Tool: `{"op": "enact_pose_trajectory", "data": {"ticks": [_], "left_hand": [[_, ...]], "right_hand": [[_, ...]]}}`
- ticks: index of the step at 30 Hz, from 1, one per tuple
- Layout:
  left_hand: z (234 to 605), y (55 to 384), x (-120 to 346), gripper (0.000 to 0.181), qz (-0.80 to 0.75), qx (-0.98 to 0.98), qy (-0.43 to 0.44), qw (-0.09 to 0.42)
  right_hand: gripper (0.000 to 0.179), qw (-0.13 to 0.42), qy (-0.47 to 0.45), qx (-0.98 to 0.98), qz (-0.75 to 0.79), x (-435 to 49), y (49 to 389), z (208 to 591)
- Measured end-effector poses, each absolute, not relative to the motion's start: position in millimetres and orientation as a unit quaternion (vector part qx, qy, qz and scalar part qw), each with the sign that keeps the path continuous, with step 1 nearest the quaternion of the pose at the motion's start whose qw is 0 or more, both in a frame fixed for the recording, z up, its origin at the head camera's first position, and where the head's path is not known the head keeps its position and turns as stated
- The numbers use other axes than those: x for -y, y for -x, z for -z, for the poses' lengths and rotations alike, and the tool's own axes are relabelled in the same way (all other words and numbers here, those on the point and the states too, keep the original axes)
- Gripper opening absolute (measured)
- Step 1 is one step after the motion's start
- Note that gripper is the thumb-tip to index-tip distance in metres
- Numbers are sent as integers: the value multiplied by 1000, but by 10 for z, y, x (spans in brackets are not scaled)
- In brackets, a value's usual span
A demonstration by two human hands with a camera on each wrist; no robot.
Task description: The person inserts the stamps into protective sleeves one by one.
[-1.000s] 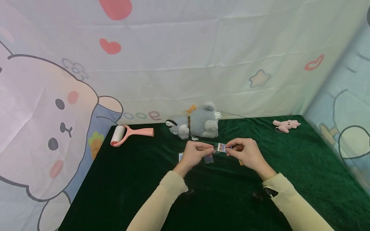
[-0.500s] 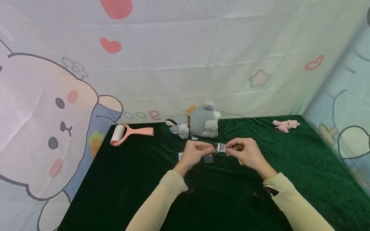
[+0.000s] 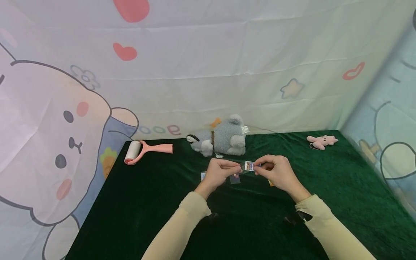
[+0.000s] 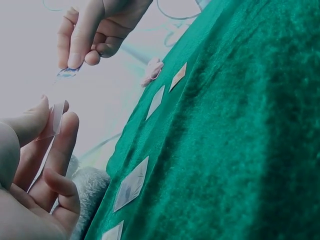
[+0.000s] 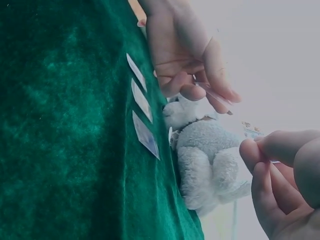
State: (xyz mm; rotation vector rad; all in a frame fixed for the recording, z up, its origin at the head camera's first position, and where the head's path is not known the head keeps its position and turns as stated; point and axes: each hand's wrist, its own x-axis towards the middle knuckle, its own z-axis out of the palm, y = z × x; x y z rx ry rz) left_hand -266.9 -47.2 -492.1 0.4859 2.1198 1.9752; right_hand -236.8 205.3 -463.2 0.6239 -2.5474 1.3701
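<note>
My left hand point(image 3: 218, 174) pinches a small clear plastic sleeve point(image 4: 57, 120) between thumb and fingers. Facing it, my right hand point(image 3: 277, 172) pinches a small printed card point(image 3: 249, 166) by one end, with part of it under the fingertips. Sleeve and card are held above the cloth, with a narrow gap between the hands. On the cloth below lie several flat pieces: a clear-edged one point(image 3: 234, 179) under the left fingertips, a pale one point(image 3: 203, 175) mostly hidden behind the left hand, and an orange one point(image 3: 271, 183) partly behind the right hand.
Behind the hands a grey plush animal point(image 3: 227, 139) lies on its side on the green cloth point(image 3: 247, 224). A pink lint roller point(image 3: 156, 148) is at the far left, and a small pink plush toy point(image 3: 321, 141) at the far right. A printed curtain point(image 3: 201, 54) hangs behind the table.
</note>
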Motion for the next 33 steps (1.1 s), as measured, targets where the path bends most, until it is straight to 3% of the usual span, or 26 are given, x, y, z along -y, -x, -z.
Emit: {"op": "enact_pose_trajectory", "data": {"ticks": [11,33], "left_hand": [[4928,2695,475,19,-677,-711,-163,97],[4893,2677,484,20,-672,-716,-166,96]], "right_hand": [[9,130,-222,865,-430,-2050,2371,4632],[7,71,-205,850,-481,-2054,2340,4604]]}}
